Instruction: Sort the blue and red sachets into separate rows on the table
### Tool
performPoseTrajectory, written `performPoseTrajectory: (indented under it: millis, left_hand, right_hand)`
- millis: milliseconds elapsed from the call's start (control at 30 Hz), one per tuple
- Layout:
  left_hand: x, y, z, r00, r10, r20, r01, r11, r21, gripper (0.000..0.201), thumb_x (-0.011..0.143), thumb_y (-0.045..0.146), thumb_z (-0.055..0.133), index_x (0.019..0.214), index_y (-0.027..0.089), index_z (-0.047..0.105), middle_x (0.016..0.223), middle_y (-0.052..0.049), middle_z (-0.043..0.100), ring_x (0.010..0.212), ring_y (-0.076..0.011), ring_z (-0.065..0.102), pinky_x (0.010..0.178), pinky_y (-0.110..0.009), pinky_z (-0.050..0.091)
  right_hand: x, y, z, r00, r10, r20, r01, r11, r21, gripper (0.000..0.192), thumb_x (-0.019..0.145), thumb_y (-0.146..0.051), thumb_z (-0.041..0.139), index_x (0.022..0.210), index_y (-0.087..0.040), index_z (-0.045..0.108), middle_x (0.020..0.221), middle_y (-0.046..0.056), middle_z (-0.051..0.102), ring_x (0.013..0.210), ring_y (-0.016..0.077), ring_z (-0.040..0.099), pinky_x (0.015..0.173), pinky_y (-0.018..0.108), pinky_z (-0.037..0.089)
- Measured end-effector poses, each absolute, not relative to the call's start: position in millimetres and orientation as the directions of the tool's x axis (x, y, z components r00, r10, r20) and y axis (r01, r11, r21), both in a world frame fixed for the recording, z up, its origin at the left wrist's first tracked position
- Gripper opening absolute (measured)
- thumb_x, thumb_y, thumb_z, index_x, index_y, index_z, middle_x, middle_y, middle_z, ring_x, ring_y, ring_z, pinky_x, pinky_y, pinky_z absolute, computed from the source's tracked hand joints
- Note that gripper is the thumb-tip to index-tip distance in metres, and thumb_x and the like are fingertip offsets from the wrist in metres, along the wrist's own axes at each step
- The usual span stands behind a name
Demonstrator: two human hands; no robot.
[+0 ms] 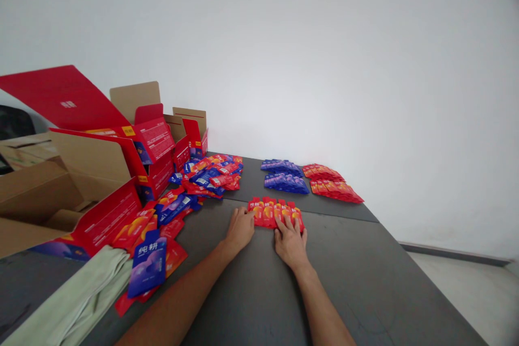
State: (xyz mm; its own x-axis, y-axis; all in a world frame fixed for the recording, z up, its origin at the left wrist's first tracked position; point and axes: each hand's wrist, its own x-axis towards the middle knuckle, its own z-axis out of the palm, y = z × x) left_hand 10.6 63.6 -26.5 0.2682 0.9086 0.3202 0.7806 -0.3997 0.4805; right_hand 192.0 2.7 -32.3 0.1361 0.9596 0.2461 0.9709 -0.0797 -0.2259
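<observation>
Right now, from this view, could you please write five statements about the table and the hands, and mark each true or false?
1. The right hand rests on the row of red packets. True.
2. The blue stacks lie right of the red stacks. False: they lie left.
3. The left hand is at the row's left end. True.
4. The nearest box is closed. False: it is open.
5. The green cloth lies on the left. True.
</observation>
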Motion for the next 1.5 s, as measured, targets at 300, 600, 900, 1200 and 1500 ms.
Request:
performPoseTrajectory:
  millis: [300,600,900,1200,1500]
  left_hand:
    - [4,65,-22,0.228,0.912,0.340,0.799,-0.375,0.471,0.036,0.093,0.021,0.038,0.115,0.021,0.067,0.110,-0.012,0.060,0.102,-0.0238,0.049,0.093,-0.036,0.037]
    - [-38,109,6,0.136,0.876,0.463,0.910,-0.296,0.291,0.035,0.085,0.013,0.045,0.113,0.016,0.064,0.125,-0.015,0.056,0.121,-0.0281,0.044,0.101,-0.041,0.034]
    - [-61,144,17,-0.096,0.898,0.429,0.929,-0.074,0.363,0.040,0.087,0.010,0.038,0.120,0.011,0.061,0.125,-0.021,0.056,0.123,-0.0338,0.042,0.102,-0.053,0.029]
    - [-71,123,21,-0.146,0.910,0.387,0.763,-0.145,0.629,0.029,0.086,0.011,0.044,0.100,0.013,0.069,0.107,-0.017,0.062,0.113,-0.0277,0.049,0.102,-0.043,0.034]
    - [-16,57,-6,-0.089,0.986,0.140,0.176,-0.123,0.977,0.018,0.084,0.025,0.053,0.087,0.012,0.066,0.086,-0.008,0.072,0.074,-0.0165,0.067,0.068,-0.028,0.054]
  right_hand:
    - [178,-1,-19,0.108,0.926,0.361,0.970,-0.019,-0.242,0.048,0.092,-0.027,0.042,0.139,-0.029,0.049,0.150,0.006,0.041,0.144,0.0318,0.020,0.110,0.057,0.020]
    - [127,0,-23,-0.100,0.912,0.398,0.958,0.196,-0.208,0.047,0.088,-0.020,0.041,0.131,-0.024,0.058,0.145,0.007,0.048,0.142,0.0304,0.027,0.111,0.052,0.023]
    - [126,11,-41,-0.111,0.849,0.516,0.945,0.251,-0.211,0.043,0.084,-0.023,0.045,0.123,-0.024,0.065,0.139,0.007,0.054,0.137,0.0316,0.037,0.109,0.052,0.032]
    - [122,12,-36,-0.081,0.804,0.589,0.866,0.349,-0.358,0.038,0.089,-0.024,0.041,0.113,-0.019,0.069,0.132,0.012,0.059,0.128,0.0287,0.048,0.106,0.050,0.039]
    - [130,0,-5,0.160,0.915,0.369,0.542,0.231,-0.808,0.041,0.091,-0.045,0.045,0.108,-0.017,0.069,0.106,0.010,0.071,0.096,0.0232,0.064,0.089,0.035,0.048]
